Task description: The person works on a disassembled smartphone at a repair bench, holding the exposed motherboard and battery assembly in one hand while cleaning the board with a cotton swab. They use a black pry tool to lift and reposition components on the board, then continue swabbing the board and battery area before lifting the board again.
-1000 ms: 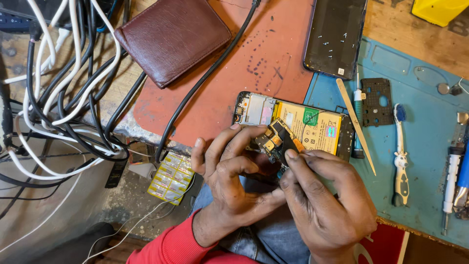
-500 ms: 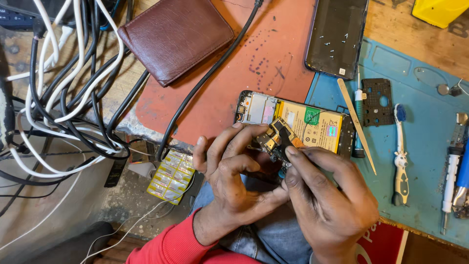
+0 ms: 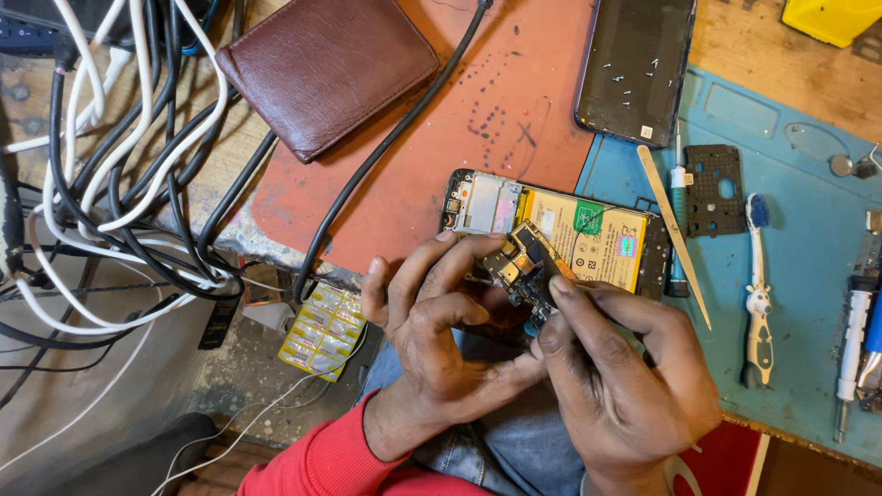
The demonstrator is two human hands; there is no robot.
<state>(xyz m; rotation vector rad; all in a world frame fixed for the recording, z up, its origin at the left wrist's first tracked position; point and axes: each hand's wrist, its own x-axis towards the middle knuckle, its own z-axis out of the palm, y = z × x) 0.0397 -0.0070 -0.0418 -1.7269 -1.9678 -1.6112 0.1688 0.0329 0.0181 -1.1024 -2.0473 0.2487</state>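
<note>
A small circuit board (image 3: pixel 525 266) is pinched between the left hand (image 3: pixel 441 321) and the right hand (image 3: pixel 625 377), just past the near edge of the bench (image 3: pixel 413 211), beside the opened phone (image 3: pixel 560 230). If it is squeezed or bent too hard, it could be cracked. If the grip is loosened, it could be dropped onto the lap.

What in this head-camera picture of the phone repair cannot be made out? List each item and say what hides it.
- Circuit board, head view: its lower part is covered by the left hand and right hand.
- Opened phone: near edge hidden behind the fingers.
- Yellow box: cut off by the top edge.
- Tiny screws on the dark back cover: too small to count.
</note>
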